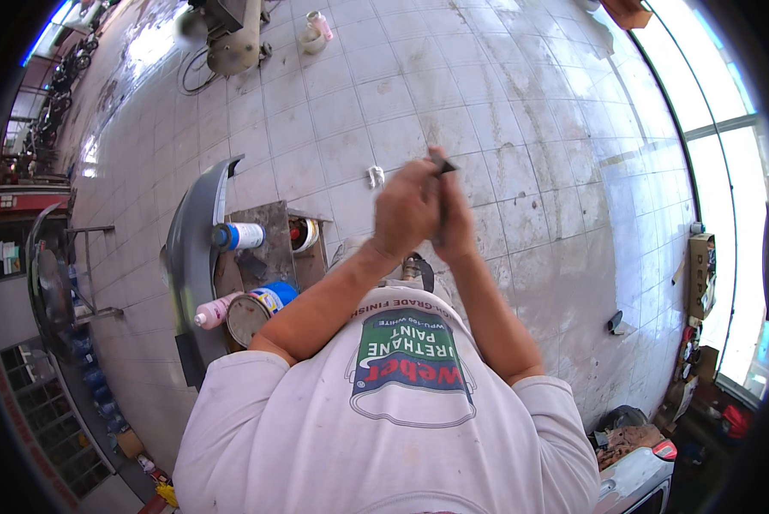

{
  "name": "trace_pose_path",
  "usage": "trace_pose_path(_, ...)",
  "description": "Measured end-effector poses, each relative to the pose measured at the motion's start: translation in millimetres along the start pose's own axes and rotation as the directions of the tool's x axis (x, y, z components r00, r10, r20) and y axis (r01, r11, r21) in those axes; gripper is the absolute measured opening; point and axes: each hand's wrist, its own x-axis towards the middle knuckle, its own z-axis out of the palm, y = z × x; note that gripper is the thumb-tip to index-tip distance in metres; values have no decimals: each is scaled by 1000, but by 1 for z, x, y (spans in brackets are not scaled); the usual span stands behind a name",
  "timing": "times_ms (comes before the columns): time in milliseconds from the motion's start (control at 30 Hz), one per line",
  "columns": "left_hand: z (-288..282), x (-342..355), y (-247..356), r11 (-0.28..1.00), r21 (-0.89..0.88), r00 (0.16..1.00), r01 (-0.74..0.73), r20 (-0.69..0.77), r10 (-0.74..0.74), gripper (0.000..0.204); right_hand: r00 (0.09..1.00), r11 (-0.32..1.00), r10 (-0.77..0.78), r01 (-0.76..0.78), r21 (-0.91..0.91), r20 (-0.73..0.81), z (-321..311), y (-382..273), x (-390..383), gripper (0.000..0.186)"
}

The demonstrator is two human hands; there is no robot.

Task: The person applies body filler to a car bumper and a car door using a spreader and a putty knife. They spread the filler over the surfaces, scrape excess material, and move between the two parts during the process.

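My left hand (403, 210) and my right hand (455, 218) are pressed together in front of my chest, over the tiled floor (487, 111). Both have their fingers closed around a thin dark piece (446, 165), whose tip sticks out above the fingers. Its lower part shows as a dark strip between the palms; the rest is hidden, and motion blurs the hands a little. What it is made of, I cannot make out.
At my left stands a small worn table (269, 218) with a blue-and-white can (245, 236), a big can (249, 320) and a pink bottle (216, 311). A grey curved car panel (192, 231) leans beside it. Farther off is a machine (235, 50). A cardboard box (701, 276) stands right.
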Motion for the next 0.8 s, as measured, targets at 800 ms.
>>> trace_pose_path(800,-137,424,-309,109,-991,851,79,10,-525,41,798,798,595,-601,51,94,236,24,486,21)
